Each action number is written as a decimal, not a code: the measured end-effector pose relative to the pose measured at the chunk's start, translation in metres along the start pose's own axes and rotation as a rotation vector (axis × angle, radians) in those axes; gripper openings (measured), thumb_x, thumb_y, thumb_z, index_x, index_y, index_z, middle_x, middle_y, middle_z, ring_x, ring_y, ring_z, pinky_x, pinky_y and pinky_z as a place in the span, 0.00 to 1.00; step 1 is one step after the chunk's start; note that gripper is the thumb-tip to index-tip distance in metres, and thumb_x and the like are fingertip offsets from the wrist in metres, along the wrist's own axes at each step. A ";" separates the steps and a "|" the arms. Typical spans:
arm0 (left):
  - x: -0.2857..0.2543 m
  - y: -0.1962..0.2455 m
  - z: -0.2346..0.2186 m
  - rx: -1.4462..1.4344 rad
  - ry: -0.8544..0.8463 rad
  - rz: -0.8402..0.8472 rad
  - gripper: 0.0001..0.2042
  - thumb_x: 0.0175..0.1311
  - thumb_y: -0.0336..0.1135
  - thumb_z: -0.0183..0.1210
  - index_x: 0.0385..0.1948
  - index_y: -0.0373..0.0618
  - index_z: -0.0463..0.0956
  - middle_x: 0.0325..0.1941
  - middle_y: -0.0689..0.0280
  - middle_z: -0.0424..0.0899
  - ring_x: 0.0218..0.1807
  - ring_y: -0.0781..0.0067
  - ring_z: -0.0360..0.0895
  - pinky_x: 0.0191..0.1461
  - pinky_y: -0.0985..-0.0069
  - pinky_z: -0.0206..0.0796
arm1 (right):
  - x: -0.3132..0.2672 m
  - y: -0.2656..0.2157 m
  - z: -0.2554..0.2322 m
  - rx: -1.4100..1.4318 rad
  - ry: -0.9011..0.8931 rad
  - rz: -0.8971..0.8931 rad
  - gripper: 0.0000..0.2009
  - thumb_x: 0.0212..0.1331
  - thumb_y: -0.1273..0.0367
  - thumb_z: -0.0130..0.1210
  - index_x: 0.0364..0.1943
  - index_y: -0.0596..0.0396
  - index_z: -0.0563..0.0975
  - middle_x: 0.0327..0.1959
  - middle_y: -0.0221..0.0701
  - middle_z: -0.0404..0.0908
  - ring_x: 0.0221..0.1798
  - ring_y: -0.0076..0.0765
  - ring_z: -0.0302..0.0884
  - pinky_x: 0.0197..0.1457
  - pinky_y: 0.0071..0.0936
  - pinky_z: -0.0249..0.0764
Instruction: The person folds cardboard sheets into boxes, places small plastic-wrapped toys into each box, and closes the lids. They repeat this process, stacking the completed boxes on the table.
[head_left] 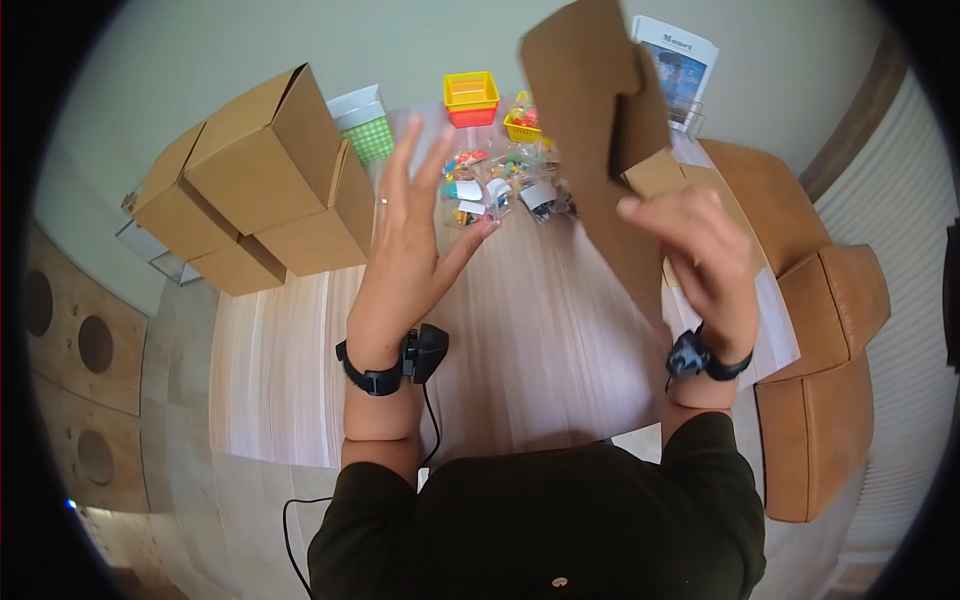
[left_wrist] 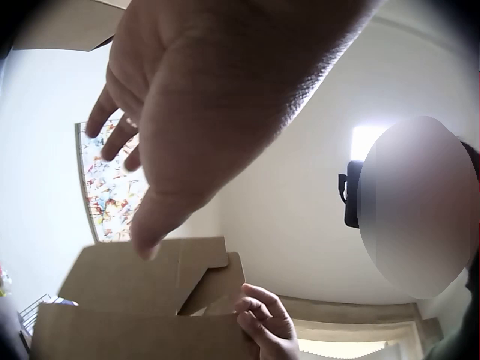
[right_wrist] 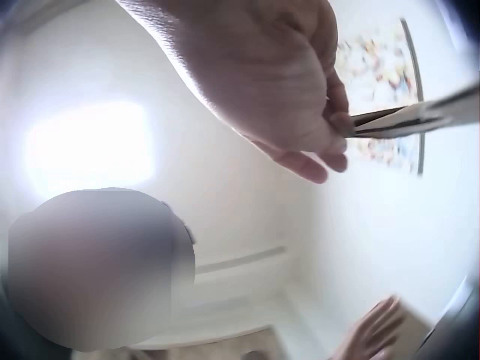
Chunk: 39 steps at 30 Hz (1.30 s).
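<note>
My right hand (head_left: 700, 245) pinches the edge of a flattened brown cardboard box (head_left: 590, 130), raised over the right side of the table. In the right wrist view the fingers of the right hand (right_wrist: 277, 97) hold its thin edge. My left hand (head_left: 405, 240) is raised apart from the cardboard, fingers spread, holding nothing. The left wrist view shows the left hand (left_wrist: 187, 112) above the cardboard (left_wrist: 135, 334), whose flaps stick up, and the other hand at its right edge.
Several closed cardboard boxes (head_left: 260, 180) are stacked on the table's left (head_left: 270, 380). Behind stand a green checked box (head_left: 368, 138), yellow and red baskets (head_left: 470, 95) and bags of small items (head_left: 475, 190). A framed picture (head_left: 680, 70) is at the back right, a brown sofa (head_left: 820, 380) at right.
</note>
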<state>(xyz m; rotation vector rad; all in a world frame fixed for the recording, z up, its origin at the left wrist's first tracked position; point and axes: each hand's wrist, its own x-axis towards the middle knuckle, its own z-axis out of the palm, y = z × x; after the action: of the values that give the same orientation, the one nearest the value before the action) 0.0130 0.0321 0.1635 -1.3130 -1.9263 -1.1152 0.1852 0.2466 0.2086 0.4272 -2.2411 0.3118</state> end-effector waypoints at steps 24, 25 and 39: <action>-0.017 0.053 -0.061 -0.468 -0.455 -0.432 0.24 0.45 0.21 0.62 0.51 0.44 0.77 0.51 0.61 0.79 0.36 0.70 0.79 0.38 0.78 0.71 | 0.001 -0.001 0.030 -0.442 0.201 -0.214 0.15 0.35 0.79 0.64 0.31 0.49 0.78 0.36 0.25 0.77 0.43 0.33 0.76 0.63 0.45 0.71; -0.018 0.049 -0.057 -0.521 -0.444 -0.268 0.24 0.45 0.23 0.64 0.51 0.44 0.77 0.53 0.60 0.78 0.42 0.66 0.78 0.44 0.74 0.70 | 0.002 -0.002 0.033 -0.382 0.221 -0.213 0.14 0.35 0.80 0.64 0.30 0.51 0.78 0.36 0.26 0.76 0.43 0.35 0.76 0.62 0.46 0.73; -0.010 0.018 -0.016 -0.598 -0.272 0.180 0.34 0.34 0.51 0.77 0.47 0.47 0.74 0.41 0.67 0.77 0.50 0.58 0.71 0.72 0.52 0.50 | 0.007 0.015 0.045 -0.073 0.382 -0.214 0.13 0.36 0.85 0.60 0.22 0.56 0.69 0.31 0.31 0.73 0.41 0.40 0.76 0.58 0.50 0.79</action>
<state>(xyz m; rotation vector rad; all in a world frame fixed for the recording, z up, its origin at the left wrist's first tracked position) 0.0328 0.0167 0.1694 -2.0009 -1.6597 -1.5522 0.1439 0.2430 0.1836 0.5167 -1.8109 0.1805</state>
